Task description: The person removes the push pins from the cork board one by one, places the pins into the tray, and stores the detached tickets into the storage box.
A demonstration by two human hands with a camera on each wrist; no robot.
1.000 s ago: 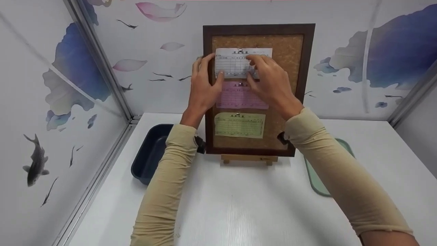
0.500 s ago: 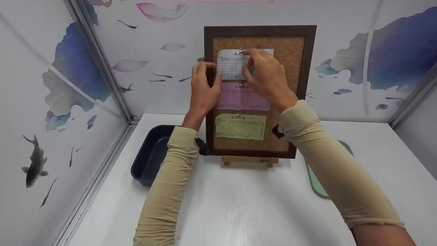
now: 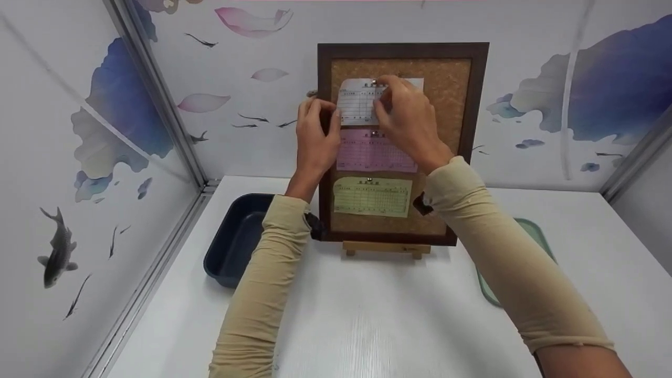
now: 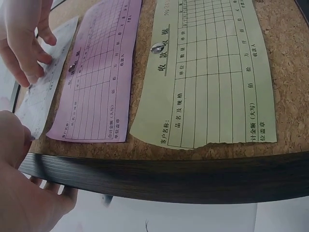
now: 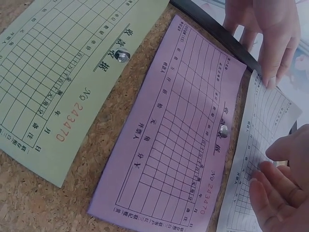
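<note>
A dark-framed corkboard (image 3: 446, 105) holds a white receipt slip (image 3: 354, 107) at the top, a pink one (image 5: 169, 130) below it and a green one (image 4: 212, 96) lowest, each with a shiny push pin. My left hand (image 3: 317, 136) grips the board's left edge, its thumb at the white slip's left edge and its fingers behind the frame (image 4: 145, 178). Over the white slip's right half is my right hand (image 3: 412, 118), fingers bent, index fingertip beside the top push pin (image 3: 374, 82) and thumb apart below. The white slip's upper left corner curls off the cork.
The board stands on a small wooden easel (image 3: 386, 247) on the white table (image 3: 367, 315). To the left is a dark blue tub (image 3: 231, 247). A green tray (image 3: 533, 231) lies at the right, partly covered by my right sleeve. A painted wall panel rises behind.
My right hand has shifted left and up, bringing the index fingertip to the top push pin. The left hand has slid slightly down the frame's edge, and the white slip's corner has curled.
</note>
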